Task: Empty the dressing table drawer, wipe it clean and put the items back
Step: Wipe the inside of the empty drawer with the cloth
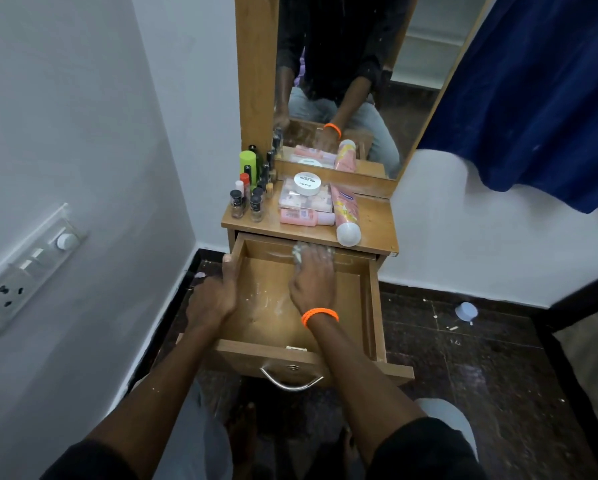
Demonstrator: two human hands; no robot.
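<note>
The wooden drawer (366, 306) of the dressing table stands pulled out, with nothing in it but white dusty smears on its bottom. My right hand (311, 275), an orange band on its wrist, presses a whitish cloth (299, 252) against the back of the drawer, fingers curled over it. My left hand (218, 292) grips the drawer's left wall. On the table top (377, 220) lie a white round tub (308, 183), a clear box (304, 200), a pink bottle (304, 217), a pink-and-white tube (344, 216) and several nail polish bottles (252, 195).
A mirror (342, 81) rises behind the table top. A white wall with a switch panel (24, 271) is on the left. A blue curtain (532, 98) hangs at the right. A small pale lid (466, 311) and debris lie on the dark floor.
</note>
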